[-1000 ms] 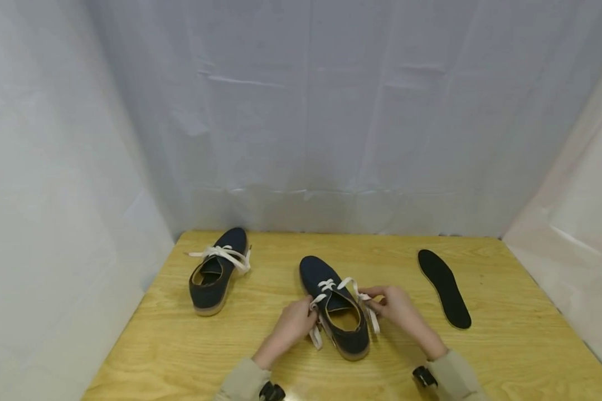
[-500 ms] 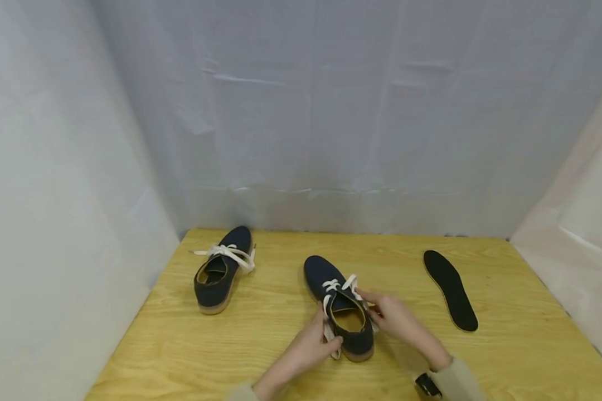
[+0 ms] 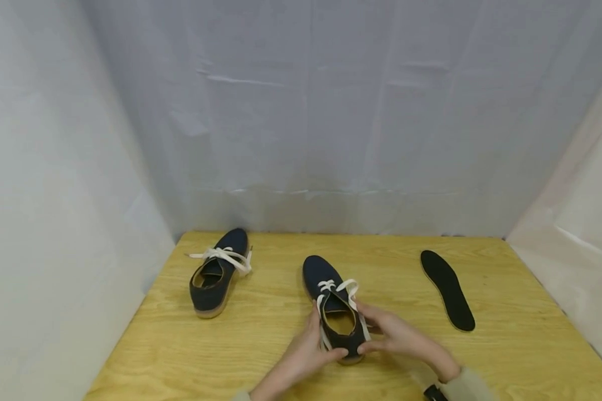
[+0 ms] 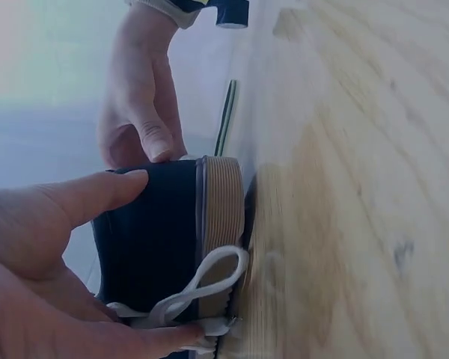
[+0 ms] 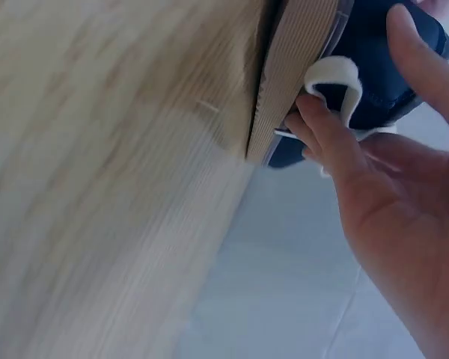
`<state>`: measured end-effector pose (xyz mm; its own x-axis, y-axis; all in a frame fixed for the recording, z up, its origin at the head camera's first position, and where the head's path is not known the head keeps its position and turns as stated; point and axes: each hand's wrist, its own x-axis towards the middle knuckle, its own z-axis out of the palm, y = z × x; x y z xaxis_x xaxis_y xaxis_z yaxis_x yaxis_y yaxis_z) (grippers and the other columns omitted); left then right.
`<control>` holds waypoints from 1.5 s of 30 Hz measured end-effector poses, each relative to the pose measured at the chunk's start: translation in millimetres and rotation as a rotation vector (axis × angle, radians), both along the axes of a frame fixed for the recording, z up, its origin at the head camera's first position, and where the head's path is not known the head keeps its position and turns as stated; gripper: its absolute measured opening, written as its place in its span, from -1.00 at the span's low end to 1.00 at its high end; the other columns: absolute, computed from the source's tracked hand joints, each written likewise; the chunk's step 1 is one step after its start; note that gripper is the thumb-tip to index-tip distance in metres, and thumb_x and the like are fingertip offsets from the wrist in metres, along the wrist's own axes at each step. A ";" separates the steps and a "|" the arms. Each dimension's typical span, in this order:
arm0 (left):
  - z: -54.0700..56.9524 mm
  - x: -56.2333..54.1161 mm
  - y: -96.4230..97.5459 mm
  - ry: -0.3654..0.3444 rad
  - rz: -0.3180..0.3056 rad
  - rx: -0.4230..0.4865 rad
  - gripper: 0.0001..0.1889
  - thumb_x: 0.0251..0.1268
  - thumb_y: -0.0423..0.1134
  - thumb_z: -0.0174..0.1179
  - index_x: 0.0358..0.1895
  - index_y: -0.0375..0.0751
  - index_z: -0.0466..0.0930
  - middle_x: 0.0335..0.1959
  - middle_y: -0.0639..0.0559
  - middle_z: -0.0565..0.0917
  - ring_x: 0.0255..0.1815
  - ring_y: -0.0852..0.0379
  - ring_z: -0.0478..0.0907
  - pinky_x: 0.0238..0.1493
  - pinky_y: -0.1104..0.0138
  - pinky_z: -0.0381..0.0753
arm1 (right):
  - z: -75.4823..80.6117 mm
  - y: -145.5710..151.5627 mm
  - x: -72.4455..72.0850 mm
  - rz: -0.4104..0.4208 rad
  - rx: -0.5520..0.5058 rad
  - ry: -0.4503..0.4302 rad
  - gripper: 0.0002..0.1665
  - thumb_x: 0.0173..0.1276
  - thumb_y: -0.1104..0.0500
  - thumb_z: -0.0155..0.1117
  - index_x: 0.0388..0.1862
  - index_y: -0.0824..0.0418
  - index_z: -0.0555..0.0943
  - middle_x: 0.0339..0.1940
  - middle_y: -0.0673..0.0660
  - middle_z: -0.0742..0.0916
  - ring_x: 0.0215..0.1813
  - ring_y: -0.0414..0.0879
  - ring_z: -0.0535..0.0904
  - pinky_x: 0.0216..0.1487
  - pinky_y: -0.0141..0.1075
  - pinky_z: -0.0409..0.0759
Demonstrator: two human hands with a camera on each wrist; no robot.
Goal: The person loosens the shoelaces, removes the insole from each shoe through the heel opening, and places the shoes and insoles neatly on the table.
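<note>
A navy shoe [image 3: 321,273] with a tan ribbed sole [image 4: 223,202] stands upright on the table between both hands, toe pointing away. My left hand [image 3: 306,348] holds it from the left, thumb on the back of the heel and fingers along the side. From the right, my right hand [image 3: 393,334] grips it in the same way, its thumb close to the left one. White laces [image 3: 350,287] are loosely threaded, and their ends hang down both sides by the fingers. One lace loop [image 5: 337,71] stands out near the right fingertips. The shoe's inside shows a yellowish-tan bottom.
A matching navy shoe [image 3: 210,289] with its white laces trailing stands at the left. A black insole [image 3: 446,289] lies flat at the right. The wooden table [image 3: 180,356] is bounded by pale sheeting [image 3: 301,139] at the back and sides.
Both hands have let go of the lace ends they pinched at the shoe's sides and now hold its heel and sides. The heel has shifted slightly left.
</note>
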<state>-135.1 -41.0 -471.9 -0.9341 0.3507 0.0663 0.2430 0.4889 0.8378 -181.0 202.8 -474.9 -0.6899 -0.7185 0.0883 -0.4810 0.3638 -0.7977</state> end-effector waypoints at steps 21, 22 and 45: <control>-9.9 -23.7 -27.8 0.047 0.008 0.145 0.26 -0.06 0.00 0.63 0.62 -0.25 -0.06 0.53 -0.31 0.26 0.46 -0.28 0.31 0.37 -0.19 0.31 | 3.2 -54.1 5.3 -0.216 0.243 0.280 -0.07 0.21 0.22 0.56 0.46 0.52 0.33 0.40 0.48 0.47 0.27 0.27 0.59 0.18 -0.02 0.63; -10.0 -24.6 -29.9 0.037 0.018 0.143 0.27 -0.06 0.00 0.63 0.62 -0.25 -0.08 0.53 -0.33 0.25 0.44 -0.30 0.33 0.36 -0.19 0.32 | 3.1 -57.6 4.8 -0.221 0.248 0.283 -0.06 0.22 0.21 0.55 0.47 0.51 0.32 0.41 0.49 0.47 0.27 0.27 0.58 0.18 -0.02 0.63; -4.6 -53.9 -84.2 0.010 0.281 0.048 0.15 -0.04 -0.17 0.58 0.55 -0.51 0.03 0.41 -0.56 0.25 0.41 -0.45 0.27 0.36 -0.23 0.32 | -1.2 -133.5 -28.6 -0.252 0.246 0.311 -0.26 0.53 0.18 0.23 0.54 0.45 0.23 0.50 0.46 0.35 0.29 0.21 0.57 0.17 -0.03 0.62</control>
